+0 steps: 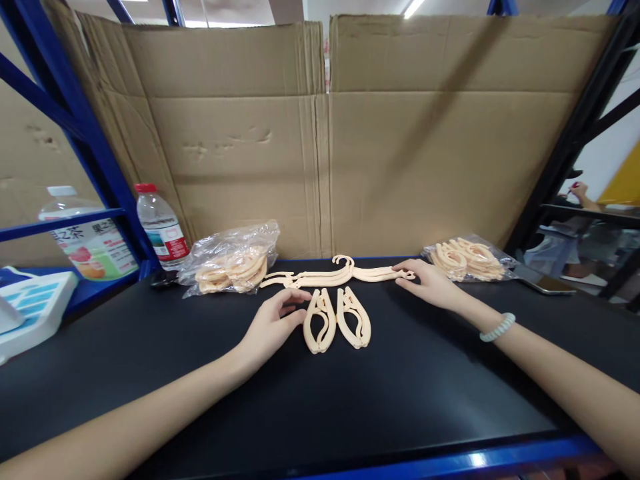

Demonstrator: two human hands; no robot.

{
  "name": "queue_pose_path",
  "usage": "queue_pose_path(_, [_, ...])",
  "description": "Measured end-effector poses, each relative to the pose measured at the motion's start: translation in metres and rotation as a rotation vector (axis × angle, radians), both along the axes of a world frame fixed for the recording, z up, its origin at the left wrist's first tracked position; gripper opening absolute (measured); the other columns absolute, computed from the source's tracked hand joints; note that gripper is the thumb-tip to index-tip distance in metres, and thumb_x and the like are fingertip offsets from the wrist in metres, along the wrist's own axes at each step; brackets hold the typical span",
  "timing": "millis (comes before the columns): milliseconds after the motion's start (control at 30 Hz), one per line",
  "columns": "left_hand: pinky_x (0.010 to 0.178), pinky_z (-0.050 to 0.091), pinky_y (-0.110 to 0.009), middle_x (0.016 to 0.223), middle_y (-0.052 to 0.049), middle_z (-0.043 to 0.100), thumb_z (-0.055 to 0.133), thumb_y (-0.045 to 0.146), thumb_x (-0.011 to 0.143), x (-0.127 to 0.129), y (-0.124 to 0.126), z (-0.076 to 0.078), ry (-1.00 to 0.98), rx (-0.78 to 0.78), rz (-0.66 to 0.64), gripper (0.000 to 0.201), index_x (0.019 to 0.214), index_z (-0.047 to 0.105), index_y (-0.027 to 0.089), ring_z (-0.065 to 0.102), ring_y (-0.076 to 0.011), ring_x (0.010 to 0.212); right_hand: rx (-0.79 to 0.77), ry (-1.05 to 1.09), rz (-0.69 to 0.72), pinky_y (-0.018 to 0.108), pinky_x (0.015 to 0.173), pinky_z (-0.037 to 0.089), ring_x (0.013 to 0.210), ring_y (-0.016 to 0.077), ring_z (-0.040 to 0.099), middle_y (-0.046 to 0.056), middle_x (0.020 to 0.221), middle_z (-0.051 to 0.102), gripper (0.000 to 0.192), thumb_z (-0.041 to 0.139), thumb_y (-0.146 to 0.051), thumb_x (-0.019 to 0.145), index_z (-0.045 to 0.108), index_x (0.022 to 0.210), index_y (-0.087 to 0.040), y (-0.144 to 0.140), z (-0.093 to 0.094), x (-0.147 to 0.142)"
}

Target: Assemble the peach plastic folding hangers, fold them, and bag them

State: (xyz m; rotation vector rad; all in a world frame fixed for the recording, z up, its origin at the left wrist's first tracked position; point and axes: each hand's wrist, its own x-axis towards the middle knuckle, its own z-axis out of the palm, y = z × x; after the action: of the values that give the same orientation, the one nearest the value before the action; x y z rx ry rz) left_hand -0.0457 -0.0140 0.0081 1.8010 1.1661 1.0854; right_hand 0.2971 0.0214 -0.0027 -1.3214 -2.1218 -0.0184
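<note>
A cream plastic folding hanger [325, 275] lies spread out on the black tabletop, its hook pointing away from me. My right hand [425, 283] has its thumb and fingers around the right end of that hanger. Closer to me lies a folded hanger [320, 327] in the same cream plastic, its two looped halves side by side. My left hand [273, 323] is beside the left loop, thumb and fingers apart, with the fingertips at or very near its edge. Whether they touch it I cannot tell.
Clear bags of folded hangers lie at the back left [233, 267] and back right [467, 259]. A red-capped bottle [163, 230] stands by the blue frame. A phone [543, 279] lies far right. Cardboard [250, 153] walls the back. Another person's hand [580, 192] shows beyond the right frame.
</note>
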Motion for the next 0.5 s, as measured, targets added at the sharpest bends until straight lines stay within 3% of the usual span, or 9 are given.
queue_pose_path(233, [0.09,0.049,-0.04,0.096,-0.005,0.068,0.06,0.022,0.066,0.0005,-0.0011,0.0016,-0.076,-0.012,0.044,0.021,0.085,0.066,0.018,0.062,-0.0236,0.098,0.033,-0.113,0.061,0.048,0.093,0.044,0.101,0.0262,0.057,0.011,0.107,0.063,0.028,0.047,-0.016,0.084,0.062,0.108,-0.018,0.008,-0.0104,0.0027])
queue_pose_path(500, [0.091,0.048,-0.04,0.094,-0.005,0.067,0.06,0.02,0.065,0.001,-0.0005,-0.0001,-0.1,-0.021,0.032,0.019,0.084,0.065,0.017,0.062,-0.0226,0.096,0.002,-0.146,0.029,0.042,0.082,0.045,0.088,0.024,0.053,0.01,0.093,0.059,0.016,0.051,-0.024,0.087,0.064,0.093,-0.017,0.0061,-0.0092,-0.0006])
